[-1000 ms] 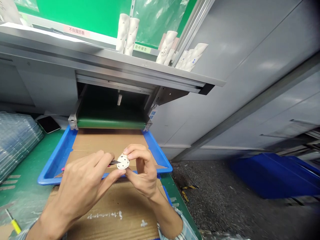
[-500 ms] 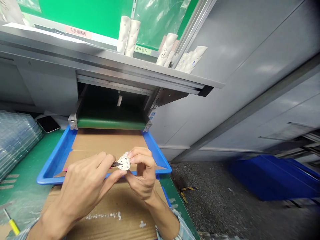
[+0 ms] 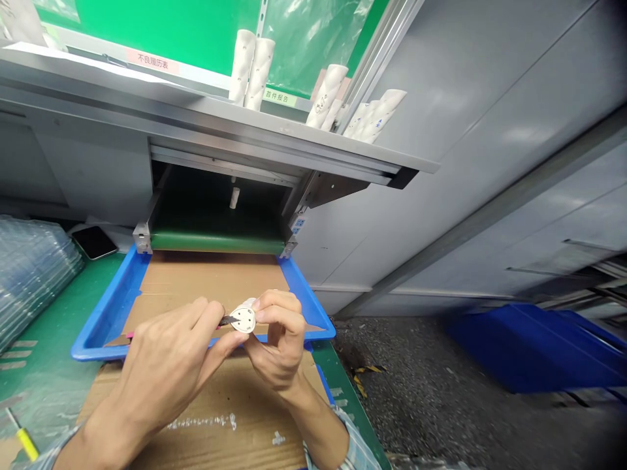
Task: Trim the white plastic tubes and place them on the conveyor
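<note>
My right hand (image 3: 277, 343) pinches a small white round plastic part (image 3: 243, 319) by its rim, its flat end with small holes facing me. My left hand (image 3: 169, 365) is closed on a small knife with a pink handle (image 3: 130, 335), whose dark blade tip (image 3: 226, 320) touches the left edge of the white part. Both hands hover over the front rim of a blue tray (image 3: 105, 313) lined with brown cardboard (image 3: 210, 277).
A green conveyor belt (image 3: 215, 243) ends at the tray's back. White plastic tubes (image 3: 252, 62) stand on the shelf above. A phone (image 3: 95, 243) and stacked clear trays (image 3: 32, 267) lie to the left, a yellow-handled tool (image 3: 22, 440) at bottom left. Blue bins (image 3: 533, 346) sit on the floor at right.
The white part has turned a little in my right hand and both hands have shifted slightly. The blade stays at the part's left edge.
</note>
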{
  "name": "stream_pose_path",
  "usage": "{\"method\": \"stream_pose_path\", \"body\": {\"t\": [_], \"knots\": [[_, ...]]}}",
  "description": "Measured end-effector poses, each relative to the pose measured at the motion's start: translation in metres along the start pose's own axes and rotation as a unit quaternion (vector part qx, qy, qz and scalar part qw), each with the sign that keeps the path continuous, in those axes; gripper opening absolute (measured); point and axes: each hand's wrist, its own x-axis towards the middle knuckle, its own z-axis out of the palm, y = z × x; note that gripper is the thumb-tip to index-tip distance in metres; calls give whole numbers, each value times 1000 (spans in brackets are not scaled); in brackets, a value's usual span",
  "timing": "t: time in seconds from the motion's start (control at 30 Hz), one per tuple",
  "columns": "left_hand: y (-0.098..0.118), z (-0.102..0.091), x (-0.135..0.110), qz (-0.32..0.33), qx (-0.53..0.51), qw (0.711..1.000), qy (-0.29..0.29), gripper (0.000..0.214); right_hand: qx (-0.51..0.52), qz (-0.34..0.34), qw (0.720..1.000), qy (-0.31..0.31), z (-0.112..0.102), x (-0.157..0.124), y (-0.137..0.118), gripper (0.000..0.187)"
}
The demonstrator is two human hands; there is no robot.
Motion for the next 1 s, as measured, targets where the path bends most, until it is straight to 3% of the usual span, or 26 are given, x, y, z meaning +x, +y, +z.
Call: {"method": "stream_pose_path", "body": {"t": [0.3, 0.6, 0.77, 1.0], "knots": [[-3, 0, -2, -14, -35, 999, -11, 40, -2, -3, 1000, 10, 1, -1, -1, 48], [4, 0, 0, -1, -4, 1000, -6, 43, -6, -17, 1000, 6, 0, 1, -1, 50], [2, -2, -2, -2, -86, 996, -29, 43, 7, -5, 1000, -11, 0, 3, 0, 45], [-9, -2, -3, -41, -113, 992, 29, 34, 42, 43, 998, -13, 1, 8, -4, 46]]}}
